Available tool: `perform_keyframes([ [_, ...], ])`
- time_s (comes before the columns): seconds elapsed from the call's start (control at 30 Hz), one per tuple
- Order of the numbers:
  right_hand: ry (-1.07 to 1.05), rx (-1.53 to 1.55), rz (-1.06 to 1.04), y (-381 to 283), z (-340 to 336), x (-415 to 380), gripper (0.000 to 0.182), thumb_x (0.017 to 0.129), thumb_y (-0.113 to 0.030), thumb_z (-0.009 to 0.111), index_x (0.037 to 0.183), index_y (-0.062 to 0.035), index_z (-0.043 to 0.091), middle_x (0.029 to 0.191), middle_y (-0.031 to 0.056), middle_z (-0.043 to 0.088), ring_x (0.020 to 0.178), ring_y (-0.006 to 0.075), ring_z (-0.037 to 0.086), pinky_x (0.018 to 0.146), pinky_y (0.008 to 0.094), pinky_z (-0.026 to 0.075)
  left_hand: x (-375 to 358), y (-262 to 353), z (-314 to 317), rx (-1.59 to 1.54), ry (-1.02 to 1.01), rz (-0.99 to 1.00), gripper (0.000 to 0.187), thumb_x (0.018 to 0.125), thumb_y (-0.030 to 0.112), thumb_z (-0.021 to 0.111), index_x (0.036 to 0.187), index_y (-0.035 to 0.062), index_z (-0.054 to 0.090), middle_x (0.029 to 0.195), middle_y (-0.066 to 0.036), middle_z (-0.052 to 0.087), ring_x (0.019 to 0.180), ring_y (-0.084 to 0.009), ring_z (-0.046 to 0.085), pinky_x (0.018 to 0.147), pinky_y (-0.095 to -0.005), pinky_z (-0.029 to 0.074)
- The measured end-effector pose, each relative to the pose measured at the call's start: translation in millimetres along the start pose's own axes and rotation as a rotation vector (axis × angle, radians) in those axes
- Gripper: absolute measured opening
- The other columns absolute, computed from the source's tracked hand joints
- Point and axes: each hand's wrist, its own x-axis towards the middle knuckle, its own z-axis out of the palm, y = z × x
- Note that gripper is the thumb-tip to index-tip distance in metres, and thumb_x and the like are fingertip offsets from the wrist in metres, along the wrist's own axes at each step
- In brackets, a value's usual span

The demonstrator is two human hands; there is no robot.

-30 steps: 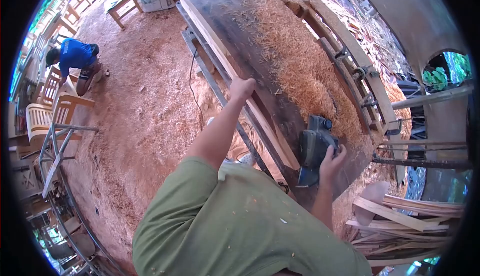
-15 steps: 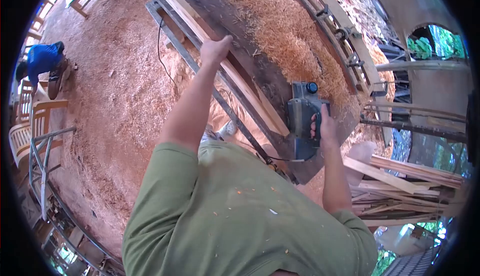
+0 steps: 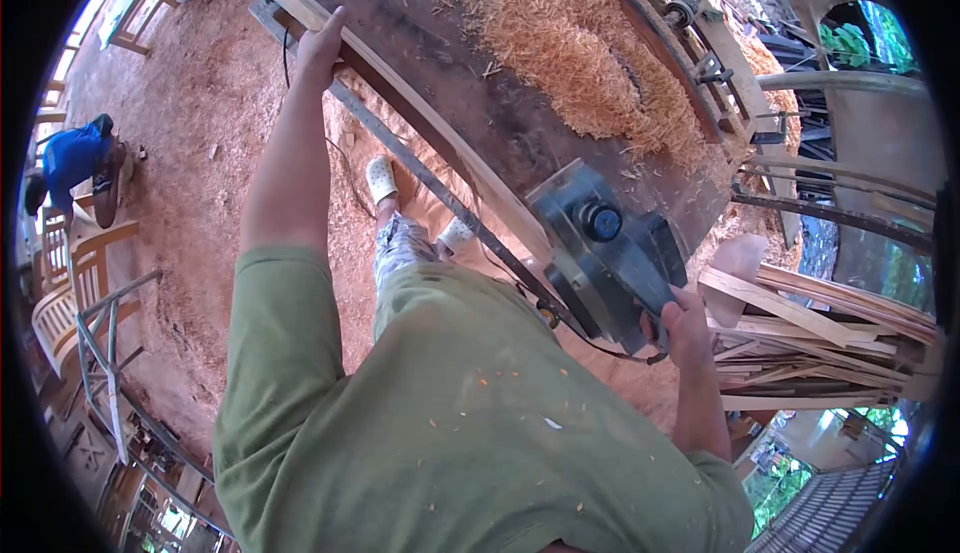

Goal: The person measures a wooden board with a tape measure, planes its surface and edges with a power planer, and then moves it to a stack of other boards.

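Observation:
My right hand (image 3: 686, 330) is closed around the rear handle of a dark electric planer (image 3: 600, 238). The planer sits tilted at the near end of a long pale wooden strip (image 3: 503, 200), over the strip's end. Farther up the same strip, my left hand (image 3: 322, 48) grips it at the bench edge, with the thumb on top and the fingers partly hidden. Under the strip is a dark workbench (image 3: 430, 48) dusted with chips. A black power cord (image 3: 615, 355) hangs from the planer's near side.
Wood shavings (image 3: 590, 83) are heaped on the bench beside a clamp frame (image 3: 690, 43). Cut wood strips (image 3: 800, 343) are stacked at right. At left, a person in blue (image 3: 80, 168) bends near wooden chairs (image 3: 65, 308). Shavings cover the floor (image 3: 190, 243).
The planer has turned and come nearer to me, now over the strip's end rather than beside it. My left hand has slid farther up the strip, away from the planer.

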Motion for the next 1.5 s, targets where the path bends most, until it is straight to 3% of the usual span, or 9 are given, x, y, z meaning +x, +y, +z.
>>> perform_keyframes([
  [0.23, -0.072, -0.019, -0.013, -7.9, 14.6, 1.6, 0.056, 0.087, -0.057, 0.066, 0.087, -0.0009, 0.061, 0.067, 0.0001, 0.057, 0.06, 0.0076, 0.051, 0.053, 0.0237, 0.04, 20.5, 3.0, 31.7, 0.095, 0.086, -0.05, 0.051, 0.082, 0.044, 0.071, 0.109, 0.0018, 0.063, 0.09, -0.008, 0.065, 0.076, -0.0212, 0.065, 0.06, -0.0413, 0.055],
  [0.3, -0.039, -0.035, 0.024, -4.9, 16.1, 2.6, 0.079, 0.075, -0.076, 0.065, 0.091, 0.0014, 0.063, 0.068, 0.0021, 0.058, 0.058, 0.0086, 0.052, 0.052, 0.0239, 0.04, 21.6, 3.5, 35.1, 0.194, 0.09, -0.051, 0.054, 0.08, 0.045, 0.071, 0.11, 0.0004, 0.063, 0.09, -0.009, 0.064, 0.075, -0.0231, 0.064, 0.06, -0.0427, 0.055],
  [0.43, -0.077, -0.026, 0.033, -1.8, 10.6, 8.2, 0.079, 0.074, -0.077, 0.066, 0.089, 0.0007, 0.063, 0.068, 0.0015, 0.058, 0.058, 0.0084, 0.052, 0.052, 0.0237, 0.04, 28.9, 2.4, 30.9, 0.18, 0.083, -0.089, 0.067, 0.078, 0.049, 0.072, 0.118, -0.0027, 0.059, 0.101, -0.013, 0.064, 0.085, -0.0276, 0.065, 0.065, -0.0453, 0.057],
  [0.57, -0.144, -0.007, 0.07, -0.7, 1.6, 5.6, 0.069, 0.079, -0.066, 0.069, 0.095, 0.0006, 0.063, 0.072, -0.0008, 0.057, 0.062, 0.0066, 0.051, 0.054, 0.0228, 0.039, 30.9, 22.6, 11.1, 0.15, 0.064, -0.115, 0.082, 0.079, 0.059, 0.068, 0.127, -0.0055, 0.054, 0.116, -0.017, 0.061, 0.096, -0.0319, 0.066, 0.069, -0.0474, 0.058],
  [0.7, -0.164, 0.035, 0.143, -2.6, -0.1, 4.5, 0.058, 0.082, -0.052, 0.072, 0.104, 0.0007, 0.064, 0.076, -0.0042, 0.056, 0.067, 0.0048, 0.049, 0.056, 0.0215, 0.038, 69.0, 8.0, -3.7, 0.113, -0.055, -0.182, 0.077, 0.086, 0.064, 0.056, 0.121, -0.0054, 0.054, 0.107, -0.016, 0.058, 0.086, -0.0291, 0.065, 0.062, -0.0443, 0.059],
  [1.1, -0.174, 0.033, 0.191, -25.1, 12.6, 24.3, 0.031, 0.081, -0.024, 0.063, 0.099, 0.0007, 0.064, 0.075, -0.0036, 0.056, 0.067, 0.0056, 0.049, 0.057, 0.0239, 0.039, 47.0, 18.0, 13.7, 0.101, 0.056, -0.082, 0.064, 0.086, 0.048, 0.054, 0.115, -0.0088, 0.057, 0.105, -0.017, 0.061, 0.089, -0.0294, 0.066, 0.06, -0.0415, 0.06],
  [1.17, -0.166, -0.016, 0.194, -33.3, 23.1, 33.8, 0.029, 0.081, -0.024, 0.063, 0.097, 0.0006, 0.064, 0.073, -0.0036, 0.055, 0.067, 0.0056, 0.049, 0.057, 0.0237, 0.039, 50.0, 13.7, 14.8, 0.117, 0.122, -0.066, 0.054, 0.087, 0.048, 0.056, 0.111, -0.0007, 0.061, 0.089, -0.01, 0.066, 0.071, -0.0212, 0.066, 0.055, -0.0364, 0.056],
  [1.37, -0.153, -0.087, 0.125, -73.4, 65.9, 70.4, 0.023, 0.084, -0.023, 0.058, 0.084, 0.0001, 0.061, 0.067, 0.0, 0.056, 0.06, 0.0078, 0.05, 0.054, 0.0248, 0.04, 47.7, 15.1, 14.7, 0.121, 0.121, -0.029, 0.051, 0.087, 0.046, 0.056, 0.109, -0.0002, 0.061, 0.089, -0.009, 0.065, 0.071, -0.0201, 0.064, 0.054, -0.0363, 0.056],
  [1.5, -0.162, -0.05, 0.07, -92.3, 91.1, 98.7, 0.031, 0.087, -0.031, 0.055, 0.085, 0.0003, 0.061, 0.063, 0.0024, 0.057, 0.055, 0.0089, 0.051, 0.051, 0.025, 0.04, 51.3, 11.0, 10.3, 0.081, 0.063, -0.026, 0.066, 0.084, 0.044, 0.054, 0.114, -0.0146, 0.056, 0.105, -0.024, 0.063, 0.09, -0.0292, 0.067, 0.061, -0.042, 0.06],
])
